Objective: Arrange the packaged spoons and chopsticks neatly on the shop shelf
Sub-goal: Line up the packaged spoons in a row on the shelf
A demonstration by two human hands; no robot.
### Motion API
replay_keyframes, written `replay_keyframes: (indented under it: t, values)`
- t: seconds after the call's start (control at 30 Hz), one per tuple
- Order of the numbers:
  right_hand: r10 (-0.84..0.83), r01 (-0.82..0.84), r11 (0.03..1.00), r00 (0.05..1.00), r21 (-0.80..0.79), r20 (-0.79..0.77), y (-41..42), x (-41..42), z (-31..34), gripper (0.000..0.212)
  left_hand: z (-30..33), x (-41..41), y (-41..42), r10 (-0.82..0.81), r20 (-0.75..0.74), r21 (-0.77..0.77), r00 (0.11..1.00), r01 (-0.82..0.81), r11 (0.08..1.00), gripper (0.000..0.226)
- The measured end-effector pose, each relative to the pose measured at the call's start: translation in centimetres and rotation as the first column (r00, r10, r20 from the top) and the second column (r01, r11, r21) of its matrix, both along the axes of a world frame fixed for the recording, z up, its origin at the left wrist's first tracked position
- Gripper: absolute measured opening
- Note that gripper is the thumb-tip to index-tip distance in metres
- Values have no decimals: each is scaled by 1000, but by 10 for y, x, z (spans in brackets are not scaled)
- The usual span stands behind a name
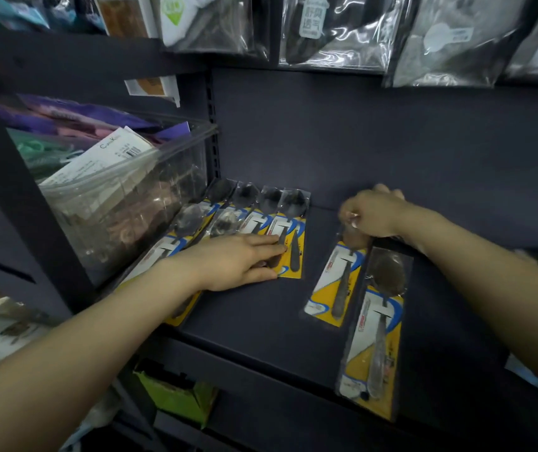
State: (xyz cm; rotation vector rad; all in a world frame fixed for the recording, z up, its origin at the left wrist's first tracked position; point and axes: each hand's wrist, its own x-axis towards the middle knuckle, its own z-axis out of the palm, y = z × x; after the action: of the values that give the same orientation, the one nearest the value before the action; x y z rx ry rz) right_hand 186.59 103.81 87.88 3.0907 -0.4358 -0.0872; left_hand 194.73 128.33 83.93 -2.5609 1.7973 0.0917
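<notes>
Nearest pack: a long clear-plastic spoon pack with a yellow and blue card (377,324) is lying on the dark shelf board (261,314), its long axis running front to back, a little tilted.
Second loose pack: a shorter pack of the same yellow card with a steel spoon (337,282) is lying just beside it on the left, its far end reaching under the right hand.
Left hand (238,261): it is resting flat, fingers straight, on the near end of the row of yellow-card spoon packs (261,220), holding nothing.
Right hand (372,212): it is blurred; its fingers are curling down at the top of the second loose pack, but I cannot tell if they are gripping it.
Key relation: the loose packs are lying well apart to the right of the row, so the right hand is the nearer one, and they probably need sliding left, parallel to the row.
Far: clear hanging bags (339,31) are above.
</notes>
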Motion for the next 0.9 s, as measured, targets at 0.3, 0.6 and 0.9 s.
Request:
replay_keyframes:
  t: [0.3,0.6,0.9]
  values:
    - [350,-342,936,931,87,-104,35,-4,-29,51,-4,0,-2,20,55,23,998,-21,1000,58]
    - [135,-164,958,982,236,136,31,2,-21,30,-5,-3,-2,37,47,-25,998,-36,999,61]
    - [-536,212,399,843,892,39,30,76,-22,28,-10,4,1,-13,-30,-71,999,11,997,56]
